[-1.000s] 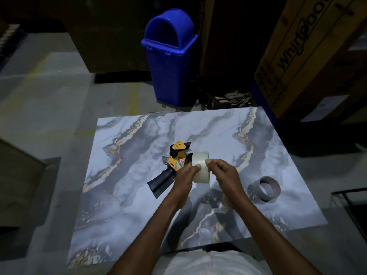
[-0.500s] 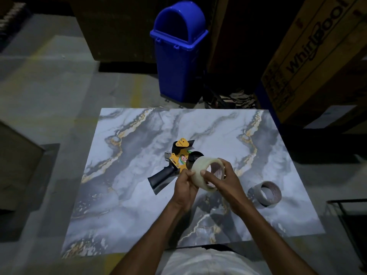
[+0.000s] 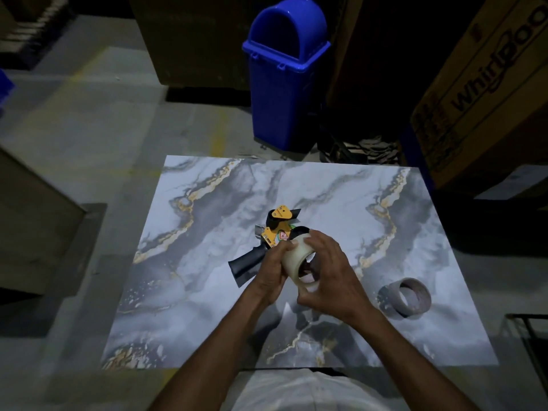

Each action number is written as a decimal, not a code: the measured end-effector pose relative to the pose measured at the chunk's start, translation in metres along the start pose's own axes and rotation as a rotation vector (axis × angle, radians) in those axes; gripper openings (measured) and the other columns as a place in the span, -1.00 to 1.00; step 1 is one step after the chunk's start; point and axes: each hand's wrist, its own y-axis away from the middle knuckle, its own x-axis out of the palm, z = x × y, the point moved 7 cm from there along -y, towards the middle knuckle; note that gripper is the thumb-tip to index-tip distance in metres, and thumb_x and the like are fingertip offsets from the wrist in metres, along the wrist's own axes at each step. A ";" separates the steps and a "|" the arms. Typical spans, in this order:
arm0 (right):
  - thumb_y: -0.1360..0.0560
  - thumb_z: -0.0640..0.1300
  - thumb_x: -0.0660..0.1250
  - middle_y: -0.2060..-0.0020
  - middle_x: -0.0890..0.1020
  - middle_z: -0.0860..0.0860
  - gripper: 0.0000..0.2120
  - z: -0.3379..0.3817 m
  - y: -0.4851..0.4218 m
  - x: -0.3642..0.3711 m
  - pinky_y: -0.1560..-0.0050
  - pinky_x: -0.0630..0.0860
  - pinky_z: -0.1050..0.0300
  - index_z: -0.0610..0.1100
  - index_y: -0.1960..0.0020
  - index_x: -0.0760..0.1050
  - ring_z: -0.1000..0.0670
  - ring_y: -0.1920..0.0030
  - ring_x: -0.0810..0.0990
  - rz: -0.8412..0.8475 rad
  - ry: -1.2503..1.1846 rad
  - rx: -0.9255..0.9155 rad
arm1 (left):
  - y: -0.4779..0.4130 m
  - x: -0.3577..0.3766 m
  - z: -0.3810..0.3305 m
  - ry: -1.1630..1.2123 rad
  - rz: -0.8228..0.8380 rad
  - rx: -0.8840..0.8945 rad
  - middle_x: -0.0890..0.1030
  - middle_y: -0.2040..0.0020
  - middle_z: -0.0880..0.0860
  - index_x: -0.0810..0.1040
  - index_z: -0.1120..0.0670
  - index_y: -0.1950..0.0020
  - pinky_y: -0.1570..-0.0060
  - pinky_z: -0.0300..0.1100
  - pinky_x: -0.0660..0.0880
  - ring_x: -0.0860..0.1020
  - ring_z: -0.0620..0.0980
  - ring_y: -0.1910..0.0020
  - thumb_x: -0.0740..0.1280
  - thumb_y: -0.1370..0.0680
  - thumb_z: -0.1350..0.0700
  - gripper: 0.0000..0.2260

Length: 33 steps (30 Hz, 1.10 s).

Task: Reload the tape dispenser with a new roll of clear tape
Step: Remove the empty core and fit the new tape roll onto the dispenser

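Observation:
A new roll of clear tape (image 3: 293,262) is held above the marble-patterned table (image 3: 207,292), its open core turned toward me. My left hand (image 3: 271,272) grips the roll's left side and my right hand (image 3: 329,274) wraps its top and right side. Just behind the roll lies the tape dispenser (image 3: 268,237), yellow and black, with its dark handle pointing toward the lower left. The dispenser's hub is partly hidden by the roll and my fingers.
An empty grey cardboard tape core (image 3: 404,296) lies on the table at the right. A blue swing-lid bin (image 3: 284,72) stands on the floor beyond the table. A large cardboard appliance box (image 3: 486,84) leans at the upper right.
The roll has tilted and come a little nearer to me, its core now facing me more. My right hand has shifted over the top of the roll. The camera has moved slightly.

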 end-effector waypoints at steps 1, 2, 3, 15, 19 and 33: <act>-0.16 -0.02 0.50 -0.51 0.30 -0.07 -0.09 0.000 -0.001 0.002 -0.39 0.41 -0.05 -0.11 -0.47 0.28 -0.10 -0.51 0.31 0.036 0.038 -0.034 | 0.001 0.000 -0.003 -0.021 0.001 0.013 0.68 -0.10 0.22 0.62 0.19 -0.26 -0.02 -0.05 0.61 0.63 0.12 -0.04 0.40 -0.50 0.01 -0.61; -0.17 -0.03 0.49 -0.53 0.28 -0.09 -0.10 0.000 -0.002 0.004 -0.40 0.40 -0.08 -0.10 -0.47 0.28 -0.11 -0.52 0.28 0.062 0.068 -0.058 | 0.002 0.001 -0.006 -0.031 0.013 0.024 0.69 -0.07 0.19 0.66 0.15 -0.20 0.02 -0.08 0.62 0.65 0.09 -0.01 0.39 -0.52 0.01 -0.68; -0.19 -0.03 0.49 -0.54 0.26 -0.11 -0.11 -0.001 -0.002 0.005 -0.40 0.40 -0.10 -0.11 -0.47 0.28 -0.13 -0.53 0.27 0.077 0.088 -0.080 | 0.003 0.001 -0.007 -0.038 0.028 0.030 0.69 -0.06 0.18 0.68 0.11 -0.16 0.02 -0.07 0.62 0.66 0.07 0.00 0.39 -0.55 0.01 -0.74; -0.27 0.50 0.42 -0.22 0.57 0.08 -0.33 -0.033 0.007 0.018 -0.05 0.67 -0.08 0.32 -0.28 0.30 0.07 -0.11 0.63 0.094 -0.496 0.540 | 0.000 -0.001 0.001 0.069 -0.063 0.119 0.62 -0.18 0.32 0.58 0.27 -0.30 -0.22 0.13 0.52 0.60 0.25 -0.14 0.44 -0.40 -0.04 -0.43; -0.31 0.29 0.55 -0.15 0.57 0.15 -0.31 -0.036 0.008 0.018 -0.05 0.62 0.09 0.22 -0.32 0.30 0.17 -0.10 0.59 0.057 -0.514 0.597 | 0.001 0.000 0.002 0.026 -0.010 0.095 0.66 -0.03 0.23 0.65 0.19 -0.17 0.03 -0.02 0.59 0.62 0.16 -0.01 0.41 -0.34 -0.05 -0.52; -0.13 0.11 0.56 -0.30 0.45 0.05 -0.07 -0.028 -0.002 0.009 -0.19 0.45 0.21 -0.05 -0.43 0.31 0.04 -0.25 0.47 0.019 -0.187 0.247 | -0.004 -0.003 0.005 -0.069 -0.092 0.061 0.65 -0.01 0.29 0.63 0.32 -0.20 0.05 -0.04 0.56 0.60 0.20 0.02 0.44 -0.42 -0.02 -0.50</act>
